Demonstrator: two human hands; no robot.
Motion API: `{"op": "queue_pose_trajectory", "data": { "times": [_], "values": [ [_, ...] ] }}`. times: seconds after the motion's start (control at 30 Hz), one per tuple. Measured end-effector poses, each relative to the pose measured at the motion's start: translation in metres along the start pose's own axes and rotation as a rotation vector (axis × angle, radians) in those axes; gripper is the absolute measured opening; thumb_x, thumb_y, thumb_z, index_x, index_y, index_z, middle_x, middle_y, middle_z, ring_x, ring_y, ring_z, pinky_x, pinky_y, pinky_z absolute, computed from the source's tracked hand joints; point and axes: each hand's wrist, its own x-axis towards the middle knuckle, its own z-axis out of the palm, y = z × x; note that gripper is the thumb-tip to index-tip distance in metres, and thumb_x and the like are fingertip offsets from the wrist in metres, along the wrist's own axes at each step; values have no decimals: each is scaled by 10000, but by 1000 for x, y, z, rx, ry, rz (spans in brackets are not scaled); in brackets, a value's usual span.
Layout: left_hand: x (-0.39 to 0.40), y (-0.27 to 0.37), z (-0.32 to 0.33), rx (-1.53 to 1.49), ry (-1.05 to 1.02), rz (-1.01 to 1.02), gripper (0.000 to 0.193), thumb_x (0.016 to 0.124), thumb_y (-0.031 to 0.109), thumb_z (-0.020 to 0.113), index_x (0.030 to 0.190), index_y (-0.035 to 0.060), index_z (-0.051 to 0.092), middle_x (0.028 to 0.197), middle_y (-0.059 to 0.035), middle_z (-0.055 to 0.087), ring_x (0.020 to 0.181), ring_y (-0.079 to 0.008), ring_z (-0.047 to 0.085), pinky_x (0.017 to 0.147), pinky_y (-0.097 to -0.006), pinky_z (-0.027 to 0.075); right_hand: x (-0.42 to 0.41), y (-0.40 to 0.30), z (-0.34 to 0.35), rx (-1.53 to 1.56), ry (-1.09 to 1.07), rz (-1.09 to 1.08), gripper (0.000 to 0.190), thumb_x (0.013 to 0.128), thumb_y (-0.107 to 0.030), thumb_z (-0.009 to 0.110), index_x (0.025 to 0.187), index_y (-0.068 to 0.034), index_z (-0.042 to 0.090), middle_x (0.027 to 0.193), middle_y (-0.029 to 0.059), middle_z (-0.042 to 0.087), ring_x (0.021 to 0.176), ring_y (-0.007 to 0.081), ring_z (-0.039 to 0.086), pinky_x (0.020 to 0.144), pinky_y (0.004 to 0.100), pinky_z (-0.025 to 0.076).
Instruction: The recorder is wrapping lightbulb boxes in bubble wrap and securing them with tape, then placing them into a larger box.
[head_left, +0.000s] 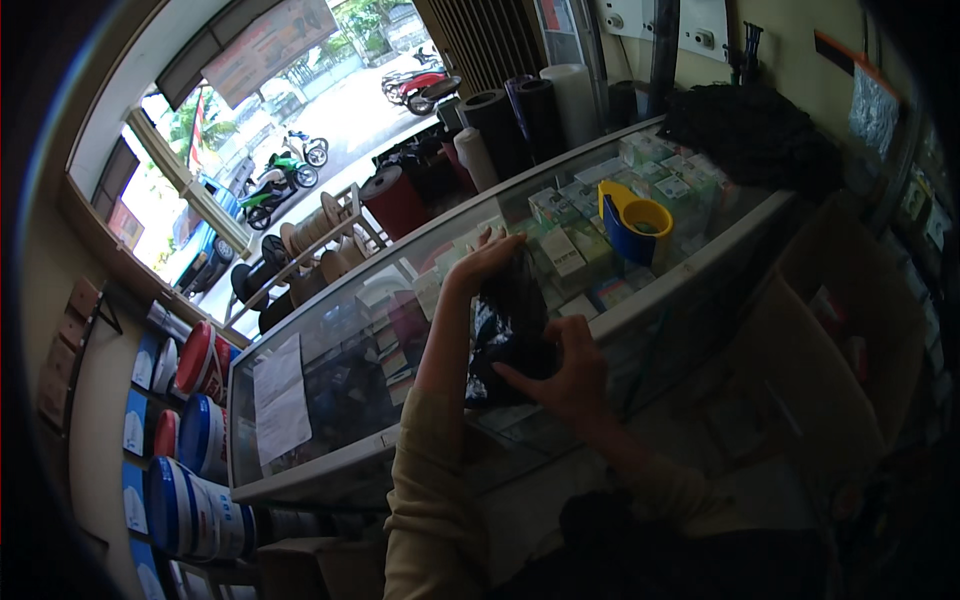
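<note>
A shiny black plastic bundle (506, 330), perhaps a wrapped package or bag, is before me at the near edge of a glass display counter (337, 457). My left hand (484, 259) reaches over its far end, palm against the plastic and fingers stretched out. At the near end, my right hand (574, 367) has its thumb and fingers curved around the dark plastic. What is inside the bundle is hidden. Right of it on the counter stands a blue and yellow tape dispenser (637, 221). Small boxes (562, 251) show around and beneath it, in or on the counter.
A creased white paper sheet (281, 397) lies on the counter's left part. Paint pails (199, 499) are stacked at left. Beyond the counter stand rolls of sheeting (487, 124) and cable spools (315, 225). An open cardboard box (810, 360) is at right, below black cloth or plastic (750, 131).
</note>
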Motion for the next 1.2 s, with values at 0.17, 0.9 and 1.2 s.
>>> {"op": "queue_pose_trajectory", "data": {
  "times": [0.17, 0.9, 1.2],
  "values": [
    [2, -48, -19, -339, -197, 78, 734, 901, 329, 493, 1476, 94, 103, 1543, -116, 75, 1404, -235, 130, 1104, -337, 216, -19, -4, 14, 385, -22, 120, 316, 734, -150, 753, 969, -34, 575, 834, 109, 624, 723, 254, 636, 652, 357, 498],
    [17, -47, 28, 289, 310, 273, 632, 910, 512, 409, 1382, 93, 378, 1433, -186, 306, 1317, -373, 320, 1082, -444, 234, -53, 26, -17, -295, 31, -299, 352, 644, -104, 671, 995, -129, 662, 879, 9, 537, 856, 195, 529, 772, 397, 339],
    [1, -34, 32, 293, 353, 264, 623, 906, 508, 415, 1378, 103, 390, 1426, -188, 317, 1317, -362, 320, 1086, -449, 222, -38, 34, -14, 24, 12, -70, 246, 699, -180, 727, 897, -67, 634, 849, 86, 455, 815, 256, 514, 749, 369, 411]
  ]
}}
